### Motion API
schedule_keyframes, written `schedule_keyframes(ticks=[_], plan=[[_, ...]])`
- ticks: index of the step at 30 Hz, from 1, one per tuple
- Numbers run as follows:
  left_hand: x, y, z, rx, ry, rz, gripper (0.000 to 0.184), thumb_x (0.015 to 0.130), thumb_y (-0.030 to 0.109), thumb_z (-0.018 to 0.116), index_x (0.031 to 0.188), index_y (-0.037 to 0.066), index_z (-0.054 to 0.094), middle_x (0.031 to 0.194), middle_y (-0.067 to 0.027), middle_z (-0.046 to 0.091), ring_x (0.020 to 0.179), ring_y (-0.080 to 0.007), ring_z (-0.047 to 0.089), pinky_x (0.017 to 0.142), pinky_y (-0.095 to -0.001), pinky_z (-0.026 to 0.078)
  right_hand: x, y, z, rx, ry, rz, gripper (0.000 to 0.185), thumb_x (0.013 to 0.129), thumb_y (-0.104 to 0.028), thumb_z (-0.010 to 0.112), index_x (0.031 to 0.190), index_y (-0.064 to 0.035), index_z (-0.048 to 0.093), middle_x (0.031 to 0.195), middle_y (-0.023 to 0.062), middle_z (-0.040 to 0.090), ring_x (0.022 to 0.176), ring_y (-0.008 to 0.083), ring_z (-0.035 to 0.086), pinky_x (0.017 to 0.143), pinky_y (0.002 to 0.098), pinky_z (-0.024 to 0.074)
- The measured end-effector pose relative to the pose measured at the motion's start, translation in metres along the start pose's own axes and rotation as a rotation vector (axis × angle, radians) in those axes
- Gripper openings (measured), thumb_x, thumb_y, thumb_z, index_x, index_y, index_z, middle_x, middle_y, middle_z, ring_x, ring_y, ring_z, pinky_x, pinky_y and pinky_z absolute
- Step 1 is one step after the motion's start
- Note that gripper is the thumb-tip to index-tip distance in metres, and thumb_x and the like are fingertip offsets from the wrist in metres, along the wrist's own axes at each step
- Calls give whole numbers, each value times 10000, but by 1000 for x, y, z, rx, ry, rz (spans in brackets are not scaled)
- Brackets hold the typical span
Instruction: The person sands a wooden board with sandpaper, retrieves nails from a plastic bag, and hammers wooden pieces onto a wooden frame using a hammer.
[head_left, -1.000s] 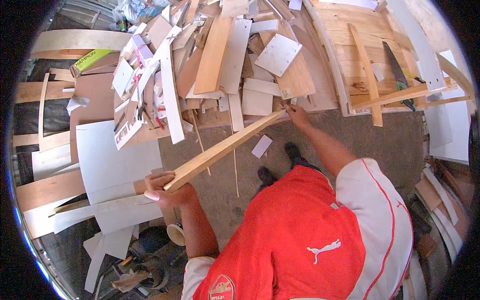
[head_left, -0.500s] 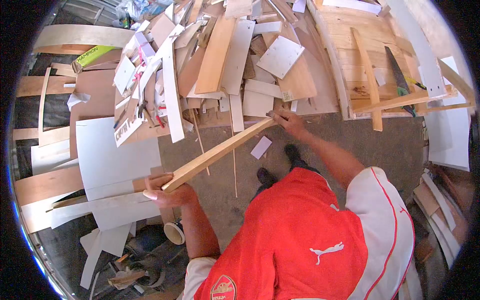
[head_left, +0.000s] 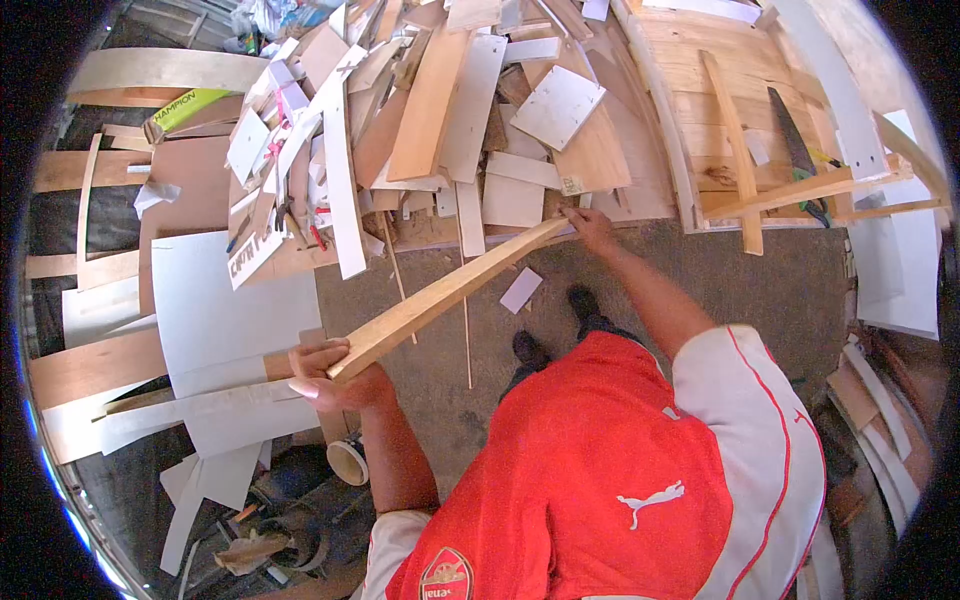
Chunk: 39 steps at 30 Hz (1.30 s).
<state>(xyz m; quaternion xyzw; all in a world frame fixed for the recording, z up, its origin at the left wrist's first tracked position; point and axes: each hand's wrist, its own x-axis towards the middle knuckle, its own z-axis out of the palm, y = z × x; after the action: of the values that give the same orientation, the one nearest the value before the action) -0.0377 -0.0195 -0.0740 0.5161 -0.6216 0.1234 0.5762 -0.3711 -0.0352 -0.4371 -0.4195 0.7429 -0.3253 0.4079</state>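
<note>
A long pale wooden strip [head_left: 450,295] slants across the space before my body, its near end at lower left and its far end at upper right. My left hand [head_left: 338,378] is wrapped round the near end, thumb outward. At the far end my right hand [head_left: 590,228] has its fingers closed on the strip, close to the edge of a heap of wood offcuts [head_left: 430,120]. A white square board [head_left: 557,108] lies on that heap, above my right hand.
A wooden frame [head_left: 690,180] at upper right holds a hand saw [head_left: 797,145] and loose strips. White sheets [head_left: 230,320] lie at left, with a cup [head_left: 348,462] below them. A small white piece [head_left: 521,290] rests on the floor [head_left: 430,400] near my feet.
Half a second ago my right hand was nearer, partway along the strip; now it is farther up and right at the far end. My left hand keeps its hold, nearly still.
</note>
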Motion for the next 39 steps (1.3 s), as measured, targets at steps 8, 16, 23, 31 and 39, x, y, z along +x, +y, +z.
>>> schedule_keyframes(ticks=[8,16,23,31,39], plan=[[0,-10,-2,64,-21,34,601,1079,407,152,661,69,420,606,-77,496,529,-207,498,508,-334,451,-30,-48,-7,299,-137,-210,485,952,-549,551,1145,-150,747,880,117,716,804,204,645,763,372,498],[-2,8,0,54,39,-134,719,1052,498,102,585,69,441,569,-79,486,528,-213,499,510,-338,464,-28,-64,-17,289,-250,-251,505,943,-550,569,1173,-130,731,941,144,729,868,235,671,812,380,504],[-6,2,-4,6,15,-142,731,1048,513,89,583,74,445,560,-76,493,530,-212,507,517,-338,472,2,-7,-6,45,-119,50,518,920,-577,584,1162,-146,738,975,139,733,899,236,675,831,370,508],[-2,4,-6,127,-31,56,605,1072,417,147,665,73,432,599,-59,500,532,-209,509,531,-329,469,9,19,1,42,-76,-16,546,900,-605,593,1152,-144,744,950,131,733,872,213,671,812,373,512],[-5,-2,-1,-85,31,-97,554,1070,390,210,665,72,415,603,-79,499,532,-209,502,521,-334,450,6,-6,-5,55,-162,-107,556,900,-563,614,1133,-73,733,929,160,730,867,251,679,828,397,511]])
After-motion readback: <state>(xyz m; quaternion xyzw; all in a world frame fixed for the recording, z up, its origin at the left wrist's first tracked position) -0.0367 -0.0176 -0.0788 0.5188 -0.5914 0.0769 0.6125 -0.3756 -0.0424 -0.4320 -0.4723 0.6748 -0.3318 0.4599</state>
